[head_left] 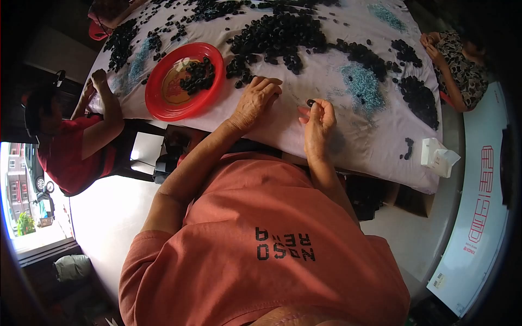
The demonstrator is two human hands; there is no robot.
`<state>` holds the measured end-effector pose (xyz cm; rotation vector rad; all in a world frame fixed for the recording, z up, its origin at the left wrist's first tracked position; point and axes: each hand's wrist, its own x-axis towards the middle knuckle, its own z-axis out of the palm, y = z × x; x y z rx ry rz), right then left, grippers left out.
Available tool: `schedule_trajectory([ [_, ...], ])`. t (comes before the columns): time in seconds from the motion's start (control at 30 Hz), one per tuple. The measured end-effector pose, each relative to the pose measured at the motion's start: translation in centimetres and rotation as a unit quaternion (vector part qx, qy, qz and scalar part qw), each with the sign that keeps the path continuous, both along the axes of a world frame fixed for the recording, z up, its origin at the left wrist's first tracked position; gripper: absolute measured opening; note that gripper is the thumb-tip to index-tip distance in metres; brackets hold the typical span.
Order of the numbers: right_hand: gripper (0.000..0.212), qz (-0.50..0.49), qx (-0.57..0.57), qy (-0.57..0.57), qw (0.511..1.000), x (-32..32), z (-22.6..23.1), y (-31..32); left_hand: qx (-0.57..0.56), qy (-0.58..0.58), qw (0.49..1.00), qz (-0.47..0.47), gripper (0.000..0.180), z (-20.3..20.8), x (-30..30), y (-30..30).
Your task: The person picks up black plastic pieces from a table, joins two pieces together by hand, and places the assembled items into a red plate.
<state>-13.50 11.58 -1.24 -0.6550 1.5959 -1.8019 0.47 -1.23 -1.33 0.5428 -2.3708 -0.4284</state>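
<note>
On the pale cloth, my right hand (319, 126) pinches a small round black piece (310, 102) between thumb and fingertips. My left hand (255, 103) is just to its left, over the cloth, fingers bent and pressed together; whatever they may hold is hidden. Beyond both hands spreads a large heap of small black pieces (283, 35). A pile of tiny light-blue slender bits (361, 87) lies to the right of my right hand. Left of my left hand stands a red basin (154, 89) with a cluster of black pieces (198, 76) inside.
The cloth-covered table (293, 136) carries more black pieces (418, 100) at the right. A white tissue box (435, 155) sits at its right corner. One person in red (70, 141) sits at the left; another in a patterned top (462, 68) sits at the right.
</note>
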Motion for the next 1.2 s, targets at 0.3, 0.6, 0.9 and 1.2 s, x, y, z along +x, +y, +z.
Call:
schedule_trajectory([
  [0.3, 0.014, 0.037, 0.011, -0.010, 0.999, -0.4, -1.3, -0.6, 0.014, -0.034, 0.998, -0.055, 0.020, -1.1, -1.8, -0.5],
  [0.6, 0.016, 0.162, -0.037, -0.080, 0.983, -1.7, -1.8, -1.4, 0.057, -0.007, 0.998, 0.000, 0.018, -0.7, 0.3, 0.0],
  [0.9, 0.017, 0.132, -0.071, -0.096, 0.984, -1.4, -2.1, -1.6, -0.017, -0.065, 0.994, -0.084, 0.020, -1.7, -0.5, -0.5],
  [1.2, 0.017, 0.117, -0.091, -0.081, 0.986, -1.4, -2.9, -1.7, -0.008, -0.055, 0.996, -0.073, 0.020, -1.0, -0.4, 0.2],
])
